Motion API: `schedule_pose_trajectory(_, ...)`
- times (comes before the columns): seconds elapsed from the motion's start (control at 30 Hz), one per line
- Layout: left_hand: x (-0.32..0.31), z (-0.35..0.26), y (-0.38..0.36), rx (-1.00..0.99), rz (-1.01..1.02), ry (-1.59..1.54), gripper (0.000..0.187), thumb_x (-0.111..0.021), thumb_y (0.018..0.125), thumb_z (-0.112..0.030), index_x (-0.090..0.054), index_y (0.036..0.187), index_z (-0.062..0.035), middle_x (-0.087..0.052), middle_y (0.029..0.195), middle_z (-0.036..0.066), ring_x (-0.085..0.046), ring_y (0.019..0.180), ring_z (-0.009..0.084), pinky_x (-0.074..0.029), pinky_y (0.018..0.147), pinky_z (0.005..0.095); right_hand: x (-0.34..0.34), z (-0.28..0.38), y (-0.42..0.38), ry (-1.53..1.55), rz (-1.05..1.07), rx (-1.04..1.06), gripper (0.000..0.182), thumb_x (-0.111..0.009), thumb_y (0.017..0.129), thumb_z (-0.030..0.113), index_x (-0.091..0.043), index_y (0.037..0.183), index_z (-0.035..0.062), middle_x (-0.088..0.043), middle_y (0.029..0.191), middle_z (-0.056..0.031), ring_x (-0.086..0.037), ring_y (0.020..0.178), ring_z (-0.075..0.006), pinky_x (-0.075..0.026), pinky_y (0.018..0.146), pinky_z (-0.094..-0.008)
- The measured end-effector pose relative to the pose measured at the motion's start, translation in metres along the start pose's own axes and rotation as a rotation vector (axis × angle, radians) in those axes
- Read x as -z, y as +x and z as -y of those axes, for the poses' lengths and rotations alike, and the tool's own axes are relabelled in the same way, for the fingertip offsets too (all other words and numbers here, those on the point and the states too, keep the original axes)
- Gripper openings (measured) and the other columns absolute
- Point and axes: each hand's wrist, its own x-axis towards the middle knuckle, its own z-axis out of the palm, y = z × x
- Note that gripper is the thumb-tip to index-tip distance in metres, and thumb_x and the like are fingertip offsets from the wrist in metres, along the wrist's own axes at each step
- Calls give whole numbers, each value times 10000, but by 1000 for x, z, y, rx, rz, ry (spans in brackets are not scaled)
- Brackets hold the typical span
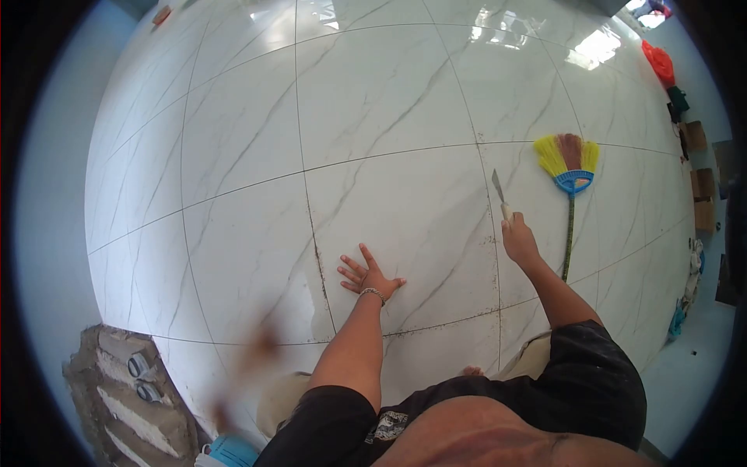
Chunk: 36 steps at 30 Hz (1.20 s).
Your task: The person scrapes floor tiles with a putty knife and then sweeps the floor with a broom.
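Note:
My left hand (367, 274) is spread flat on a white, grey-veined floor tile (405, 202), with a bracelet at its wrist. My right hand (519, 240) is wrapped round the pale handle of a knife (497, 187). The knife's narrow blade points away from me, beside a tile joint (492, 222). Brown crumbs lie along this joint and along the one left of my left hand. Right of my right hand a broom (572, 175) lies on the floor, its bristles yellow and reddish brown, its head blue.
Rough steps (136, 397) go down at the lower left, with a pair of sandals (142, 377) on them. A blue-and-white object (231, 451) and a brown blur (261, 350) are near my left side. Boxes (703, 198) and a red bag (658, 62) line the right wall.

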Motion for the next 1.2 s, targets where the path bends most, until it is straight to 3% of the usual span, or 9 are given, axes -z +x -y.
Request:
schedule_pose_trajectory(0.23, -3, 4, -1, -28, -9, -18, 1478, -855, 565, -542, 285, 1464, -268, 332, 1481, 293, 257, 1379, 508, 6, 1090, 669, -18, 58, -17, 43, 89, 175, 352, -507, 940, 215, -408, 1218, 23, -625, 905, -305, -603, 866, -492, -469, 757, -554)
schedule_pose_trajectory(0.33, -2, 0, 5, -29, -22, -4, 1481, -857, 562, -545, 284, 1465, -267, 320, 1485, 298, 249, 1380, 515, 2, 1091, 669, -7, 59, -51, 82, 446, 128, 378, -518, 940, 237, -429, 1243, 29, -627, 962, -303, -599, 907, -490, -471, 798, -534)
schedule_pose_trajectory(0.43, -9, 3, 4, -25, -43, 24, 1486, -859, 557, -557, 280, 1466, -266, 310, 1486, 305, 242, 1379, 521, -4, 1090, 672, 65, 63, -107, 66, 678, 71, 413, -523, 938, 222, -426, 1286, 24, -648, 953, -261, -647, 838, -423, -498, 757, -488)
schedule_pose_trajectory(0.5, -11, 0, 6, -26, -69, 31, 1489, -860, 554, -564, 277, 1468, -264, 306, 1486, 309, 240, 1379, 524, -10, 1089, 675, 119, 69, -129, 178, 843, -110, 388, -523, 943, 191, -454, 1277, 5, -611, 793, -123, -598, 605, -181, -490, 579, -341)
schedule_pose_trajectory(0.6, -12, 0, 8, -19, -48, 51, 1495, -857, 554, -579, 286, 1463, -261, 305, 1483, 314, 235, 1378, 527, -22, 1088, 676, 110, 35, -143, 364, 757, -259, 422, -511, 946, 186, -421, 1327, 29, -584, 758, -71, -558, 582, -139, -469, 536, -308)
schedule_pose_trajectory(0.73, -22, 0, 4, -30, -109, 63, 1501, -855, 547, -594, 294, 1457, -273, 304, 1485, 311, 222, 1382, 530, -38, 1090, 675, 122, 56, -122, 607, 538, -67, 459, -502, 952, 163, -360, 1379, 75, -605, 755, -140, -609, 632, -208, -494, 606, -371)
schedule_pose_trajectory(0.97, -19, 1, 4, -9, -134, 40, 1509, -858, 529, -602, 291, 1458, -293, 306, 1495, 290, 218, 1393, 509, -43, 1098, 663, 88, 15, -118, 250, 492, 199, 505, -492, 955, 236, -340, 1414, 92, -616, 753, -192, -627, 662, -314, -492, 670, -429)
schedule_pose_trajectory(1.07, -19, 5, 2, -56, -132, 21, 1498, -857, 540, -591, 290, 1459, -297, 314, 1499, 272, 232, 1391, 503, -9, 1099, 656, 117, 41, -126, 152, 620, -141, 521, -470, 954, 248, -349, 1445, 127, -619, 747, -157, -605, 600, -252, -505, 628, -395)
schedule_pose_trajectory(1.2, 0, 3, -16, -53, -118, 18, 1459, -841, 553, -602, 247, 1478, -306, 273, 1525, 255, 180, 1412, 494, -66, 1109, 635, 119, 62, -151, 168, 617, -80, 534, -474, 934, 212, -361, 1448, 120, -556, 654, -91, -527, 488, -166, -454, 469, -332)
